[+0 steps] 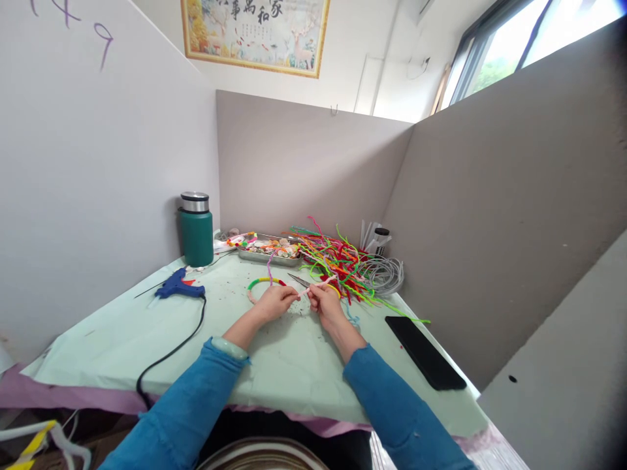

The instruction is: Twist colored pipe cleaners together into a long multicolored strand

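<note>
Between my two hands runs a pale pink pipe cleaner (319,283). My left hand (275,304) is closed in a pinch at its left end. The fingers of my right hand (325,304) are closed around it farther right. A ring (256,282) wrapped in green, yellow, red and pink shows just behind my left hand, partly covered by it. From that ring a purple pipe cleaner (270,266) sticks up. Scissors (298,280) with yellow handles are right behind my right hand; whether they lie on the table or touch the hand I cannot tell.
A metal tray (271,260) of small pieces stands at the back, beside a heap of coloured pipe cleaners (337,258) and a grey coil (385,274). A blue glue gun (179,283) with a trailing cord and a green bottle (196,230) are left. A black phone (425,352) lies right.
</note>
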`<state>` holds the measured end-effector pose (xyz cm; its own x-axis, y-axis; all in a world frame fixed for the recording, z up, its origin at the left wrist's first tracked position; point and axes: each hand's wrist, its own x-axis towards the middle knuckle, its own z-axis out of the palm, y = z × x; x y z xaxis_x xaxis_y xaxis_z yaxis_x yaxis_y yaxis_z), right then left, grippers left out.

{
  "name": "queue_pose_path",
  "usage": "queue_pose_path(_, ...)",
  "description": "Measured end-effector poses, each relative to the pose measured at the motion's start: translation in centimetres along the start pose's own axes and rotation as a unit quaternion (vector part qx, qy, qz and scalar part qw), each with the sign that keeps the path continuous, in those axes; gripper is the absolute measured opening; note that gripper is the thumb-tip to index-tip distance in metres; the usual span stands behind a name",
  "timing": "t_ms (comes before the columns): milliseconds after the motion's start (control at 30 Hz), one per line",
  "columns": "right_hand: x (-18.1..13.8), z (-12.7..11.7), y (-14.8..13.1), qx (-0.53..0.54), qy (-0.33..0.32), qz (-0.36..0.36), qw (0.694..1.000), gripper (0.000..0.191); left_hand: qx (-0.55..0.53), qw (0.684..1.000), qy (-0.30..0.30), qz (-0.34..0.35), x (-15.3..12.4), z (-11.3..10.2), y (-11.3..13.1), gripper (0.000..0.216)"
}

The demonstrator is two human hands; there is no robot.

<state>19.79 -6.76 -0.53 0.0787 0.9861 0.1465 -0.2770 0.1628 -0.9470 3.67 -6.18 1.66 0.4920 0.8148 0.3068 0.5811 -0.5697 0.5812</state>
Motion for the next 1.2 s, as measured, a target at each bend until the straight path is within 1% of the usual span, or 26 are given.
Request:
queue_pose_path(100,0.1,-0.1,0.1,-0.023,-0.006,-0.008,1.0,0.027,0.016,1.0,0.007,-0.012,-0.1,0.1,-0.2,0.029)
queue_pose_path(200,0.0,-0.1,0.1,-0.051,-0.017,-0.029,0.998,0.025,-0.014,1.0,-0.008,-0.014,-0.2,0.1,-0.2,0.029)
queue_pose_path(333,-0.2,0.1,0.2,-0.081,-0.025,-0.036,0.996,0.024,-0.053,0.998,-0.017,-0.017,-0.1,0.1,-0.2,0.03)
queue_pose_path(400,-0.1,0.1,0.5,-0.113,-0.017,-0.044,0.992,0.026,-0.093,0.995,-0.009,-0.037,0.1,0.1,-0.5,0.03)
queue_pose_path(467,0.2,-0.1,0.7,-0.17,0.003,-0.07,0.983,0.026,-0.174,0.983,0.003,-0.062,0.4,0.2,-0.8,0.03)
queue_pose_path(533,0.5,-0.6,0.7,-0.26,0.036,-0.118,0.958,0.023,-0.272,0.958,0.019,-0.089,0.6,0.1,-1.1,0.03)
queue_pose_path(567,0.7,-1.0,0.6,-0.315,0.055,-0.143,0.937,0.021,-0.317,0.942,0.026,-0.104,0.7,0.1,-1.2,0.03)
queue_pose_path(633,0.8,-1.8,0.1,-0.431,0.096,-0.173,0.88,0.018,-0.387,0.912,0.038,-0.133,0.6,-0.2,-1.1,0.03)
queue_pose_path(667,0.8,-2.2,-0.2,-0.487,0.113,-0.172,0.849,0.018,-0.412,0.899,0.04,-0.145,0.6,-0.3,-1.0,0.03)
queue_pose_path(733,0.7,-3.0,-0.8,-0.588,0.134,-0.144,0.784,0.019,-0.448,0.878,0.04,-0.163,0.6,-0.5,-0.9,0.03)
queue_pose_path(800,0.5,-3.6,-1.2,-0.67,0.134,-0.101,0.723,0.021,-0.465,0.867,0.038,-0.173,0.6,-0.5,-1.0,0.029)
queue_pose_path(867,0.4,-3.9,-1.2,-0.724,0.121,-0.069,0.676,0.022,-0.472,0.863,0.037,-0.177,0.7,-0.4,-1.2,0.026)
queue_pose_path(900,0.4,-4.0,-1.1,-0.74,0.115,-0.061,0.66,0.023,-0.476,0.86,0.035,-0.179,0.8,-0.4,-1.3,0.024)
queue_pose_path(933,0.4,-4.1,-1.0,-0.75,0.11,-0.058,0.65,0.023,-0.48,0.857,0.032,-0.183,0.8,-0.4,-1.4,0.022)
queue_pose_path(1000,0.5,-4.0,-0.9,-0.756,0.104,-0.057,0.643,0.025,-0.496,0.847,0.025,-0.192,0.8,-0.4,-1.6,0.02)
queue_pose_path(1067,0.5,-4.0,-0.8,-0.755,0.101,-0.058,0.645,0.026,-0.518,0.831,0.017,-0.201,0.7,-0.5,-1.6,0.019)
queue_pose_path(1200,0.5,-3.9,-1.0,-0.746,0.092,-0.083,0.654,0.027,-0.564,0.8,0.006,-0.206,0.6,-0.7,-1.6,0.018)
